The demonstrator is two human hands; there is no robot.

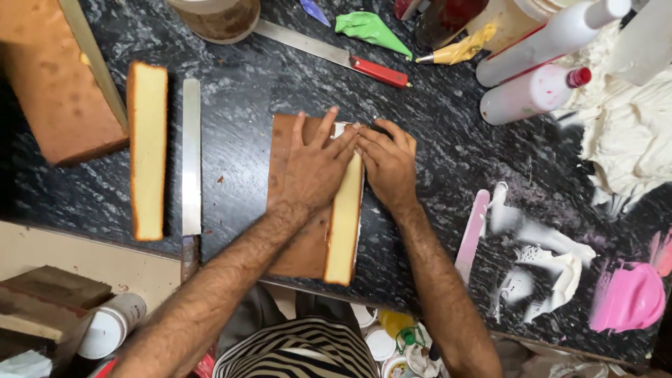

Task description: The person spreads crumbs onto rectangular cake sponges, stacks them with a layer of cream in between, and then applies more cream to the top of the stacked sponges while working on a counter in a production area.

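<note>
A brown-topped slab of sponge cake (297, 245) lies on the dark stone counter (238, 91) in front of me, its pale cut side facing right. My left hand (315, 168) rests flat on its top, fingers spread toward the far right corner. My right hand (388, 164) presses against the cake's right side near the far end, fingertips meeting those of the left hand. Neither hand holds a tool.
A cut strip of cake (148, 150) and a long knife blade (191, 157) lie to the left, beside a large cake block (52, 91). A red-handled knife (329, 52), piping bags (371, 29), bottles (532, 94), a pink spatula (472, 234), white cream (630, 140) and pink cream (630, 297) fill the back and right.
</note>
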